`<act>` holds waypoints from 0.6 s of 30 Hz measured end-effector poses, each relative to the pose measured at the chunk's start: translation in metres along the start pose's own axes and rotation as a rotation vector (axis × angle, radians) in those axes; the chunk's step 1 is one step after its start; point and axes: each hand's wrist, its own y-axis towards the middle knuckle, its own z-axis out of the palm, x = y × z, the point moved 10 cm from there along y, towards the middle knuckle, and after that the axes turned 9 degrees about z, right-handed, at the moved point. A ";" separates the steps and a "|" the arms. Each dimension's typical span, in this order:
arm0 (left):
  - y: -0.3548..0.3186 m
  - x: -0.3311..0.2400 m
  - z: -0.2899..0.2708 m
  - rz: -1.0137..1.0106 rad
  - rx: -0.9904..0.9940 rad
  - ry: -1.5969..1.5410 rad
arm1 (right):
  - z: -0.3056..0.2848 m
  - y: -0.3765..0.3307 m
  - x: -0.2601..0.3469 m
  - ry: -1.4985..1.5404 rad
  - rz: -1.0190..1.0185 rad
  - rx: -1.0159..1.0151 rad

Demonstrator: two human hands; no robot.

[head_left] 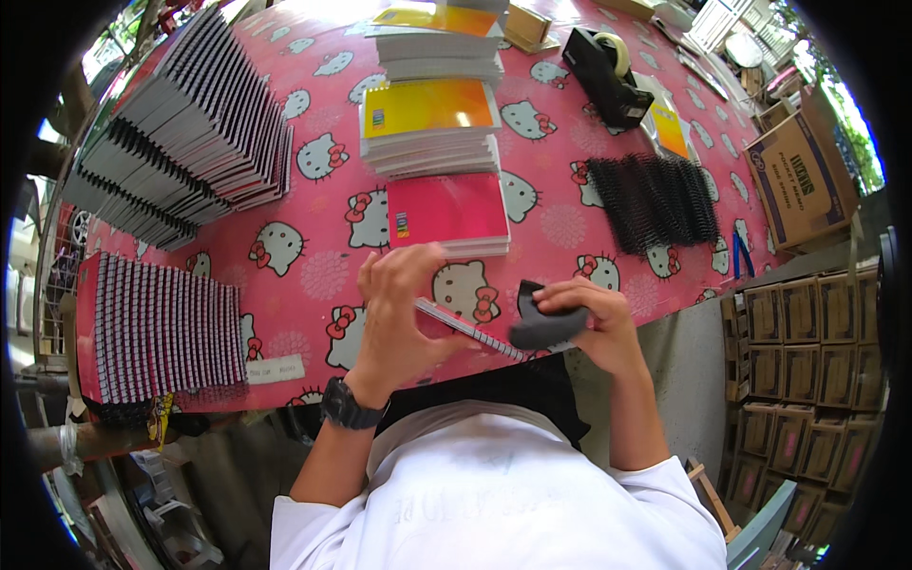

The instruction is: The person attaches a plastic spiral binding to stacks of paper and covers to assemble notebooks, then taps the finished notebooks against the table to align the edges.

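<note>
My left hand (388, 318), with a black watch at the wrist, curves in a wide C around the left end of a spiral notebook (470, 329). Its fingers are raised apart and the thumb lies along the near side; whether the palm touches the notebook is hard to tell. The notebook appears edge-on, white coil upward, with a strip of red cover. In my right hand (603, 323) is a dark grey and black curved object (549, 321), gripped between fingers and thumb at the coil's right end. Its exact kind does not show.
Tall notebook stacks (209, 123) stand at left, a red-edged stack (171, 328) nearer. Yellow (432, 109) and pink notebooks (448, 211) pile up ahead. Black plastic coils (655, 204), blue-handled pliers (741, 252), a tape dispenser (608, 76) and a carton (803, 180) lie rightward.
</note>
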 end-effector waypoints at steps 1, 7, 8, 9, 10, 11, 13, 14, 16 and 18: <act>-0.015 0.020 0.005 -0.100 -0.067 -0.192 | 0.007 -0.005 0.013 0.149 -0.036 0.066; -0.042 0.056 0.026 -0.243 -0.225 -0.565 | -0.002 0.007 0.002 -0.219 -0.010 -0.083; -0.038 0.056 0.028 -0.273 -0.204 -0.580 | 0.001 0.006 0.014 -0.114 -0.047 -0.005; -0.039 0.056 0.031 -0.312 -0.171 -0.595 | 0.009 0.002 0.025 0.003 -0.070 0.071; -0.040 0.055 0.034 -0.312 -0.113 -0.608 | 0.017 0.001 0.032 0.119 -0.094 0.146; -0.041 0.055 0.037 -0.312 -0.056 -0.620 | 0.021 0.007 0.030 -0.140 -0.089 0.088; -0.038 0.055 0.041 -0.293 -0.003 -0.643 | 0.009 0.011 0.009 -0.185 -0.028 -0.028; -0.037 0.053 0.042 -0.283 -0.002 -0.648 | 0.001 0.012 0.005 -0.211 -0.003 -0.088; -0.043 0.055 0.043 -0.295 -0.002 -0.655 | 0.016 0.008 0.019 -0.037 -0.033 0.012; -0.038 0.059 0.044 -0.281 -0.011 -0.667 | 0.025 0.016 0.023 -0.179 -0.047 0.031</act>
